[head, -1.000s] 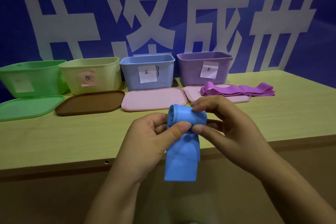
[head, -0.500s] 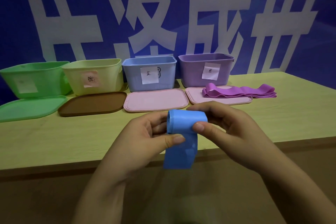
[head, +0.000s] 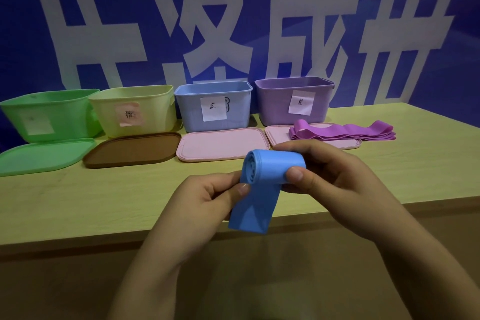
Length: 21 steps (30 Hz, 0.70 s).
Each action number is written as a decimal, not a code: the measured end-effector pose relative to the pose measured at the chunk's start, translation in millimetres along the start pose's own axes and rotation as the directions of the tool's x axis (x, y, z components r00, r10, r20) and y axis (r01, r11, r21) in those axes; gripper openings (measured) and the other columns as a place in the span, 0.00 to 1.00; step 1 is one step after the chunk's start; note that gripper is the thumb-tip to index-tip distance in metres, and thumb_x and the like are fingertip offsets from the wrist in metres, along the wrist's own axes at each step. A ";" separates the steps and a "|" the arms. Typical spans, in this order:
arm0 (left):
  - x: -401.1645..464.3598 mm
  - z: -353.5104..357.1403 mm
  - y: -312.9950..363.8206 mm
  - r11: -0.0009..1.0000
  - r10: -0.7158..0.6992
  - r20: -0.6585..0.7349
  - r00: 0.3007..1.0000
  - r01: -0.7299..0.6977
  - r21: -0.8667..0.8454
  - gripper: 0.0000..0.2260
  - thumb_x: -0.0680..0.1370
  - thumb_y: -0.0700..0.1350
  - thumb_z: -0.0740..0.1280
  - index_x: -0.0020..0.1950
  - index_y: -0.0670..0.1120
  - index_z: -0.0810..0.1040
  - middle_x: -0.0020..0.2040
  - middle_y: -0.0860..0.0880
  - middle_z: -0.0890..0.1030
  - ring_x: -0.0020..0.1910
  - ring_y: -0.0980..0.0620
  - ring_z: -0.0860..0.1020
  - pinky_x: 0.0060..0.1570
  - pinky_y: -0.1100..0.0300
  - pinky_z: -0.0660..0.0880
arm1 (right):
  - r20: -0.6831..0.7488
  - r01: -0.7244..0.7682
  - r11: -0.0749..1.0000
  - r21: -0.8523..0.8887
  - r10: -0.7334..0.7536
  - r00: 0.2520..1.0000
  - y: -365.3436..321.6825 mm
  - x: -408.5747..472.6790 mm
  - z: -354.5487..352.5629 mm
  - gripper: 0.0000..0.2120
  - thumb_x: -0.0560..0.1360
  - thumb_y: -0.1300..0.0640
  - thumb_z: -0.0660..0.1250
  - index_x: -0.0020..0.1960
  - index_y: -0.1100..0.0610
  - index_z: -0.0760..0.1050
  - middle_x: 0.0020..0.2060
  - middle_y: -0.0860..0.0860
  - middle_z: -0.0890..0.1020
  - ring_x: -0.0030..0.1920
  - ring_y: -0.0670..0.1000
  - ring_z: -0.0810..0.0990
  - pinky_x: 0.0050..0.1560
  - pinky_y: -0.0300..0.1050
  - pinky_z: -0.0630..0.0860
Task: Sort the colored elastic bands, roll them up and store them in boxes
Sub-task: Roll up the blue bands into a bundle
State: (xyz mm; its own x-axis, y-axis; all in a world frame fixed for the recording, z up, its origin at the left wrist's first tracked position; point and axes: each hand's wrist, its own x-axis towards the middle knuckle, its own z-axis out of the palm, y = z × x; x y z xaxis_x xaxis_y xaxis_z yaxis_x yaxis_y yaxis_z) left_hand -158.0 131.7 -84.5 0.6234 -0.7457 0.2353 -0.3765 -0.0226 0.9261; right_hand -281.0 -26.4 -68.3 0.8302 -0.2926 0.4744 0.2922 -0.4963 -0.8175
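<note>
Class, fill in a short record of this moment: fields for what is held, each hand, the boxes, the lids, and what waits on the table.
held: blue band, partly rolled, tail hanging
left hand: pinches the tail beside the roll
right hand: grips the roll
boxes: green box, yellow box, blue box, purple box, all open
lids: flat in front of the boxes
waiting: purple bands, unrolled

- Pale wooden counter runs across the view, its front edge darker.
- Behind it, a blue wall banner carries big white characters.
</note>
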 end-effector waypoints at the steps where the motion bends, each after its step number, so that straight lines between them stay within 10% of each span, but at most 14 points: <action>1: 0.0 1.6 0.0 1.000 0.005 -0.006 1.000 -0.005 0.006 0.11 0.77 0.44 0.64 0.51 0.60 0.80 0.46 0.58 0.85 0.48 0.57 0.83 0.48 0.58 0.80 | -0.006 -0.003 1.000 -0.007 0.003 1.000 0.3 0.3 0.7 0.15 0.70 0.45 0.66 0.56 0.46 0.76 0.50 0.41 0.81 0.53 0.44 0.80 0.51 0.47 0.80; 21: 3.2 22.3 0.0 0.993 -0.054 -0.057 0.997 0.048 -0.107 0.04 0.74 0.43 0.69 0.46 0.50 0.80 0.43 0.52 0.85 0.45 0.54 0.83 0.47 0.53 0.80 | -0.147 0.093 0.976 -0.198 -0.124 0.981 10.7 1.9 10.9 0.10 0.71 0.47 0.64 0.53 0.40 0.70 0.50 0.39 0.77 0.53 0.39 0.76 0.49 0.28 0.73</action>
State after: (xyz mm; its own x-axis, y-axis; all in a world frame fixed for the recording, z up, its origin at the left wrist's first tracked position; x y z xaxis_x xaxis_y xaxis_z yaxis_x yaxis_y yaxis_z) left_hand -171.2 114.4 -90.3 0.6809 -0.7043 0.2010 -0.2707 0.0130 0.9626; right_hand -271.1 -23.3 -79.8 0.7089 -0.3460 0.6146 0.2683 -0.6736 -0.6887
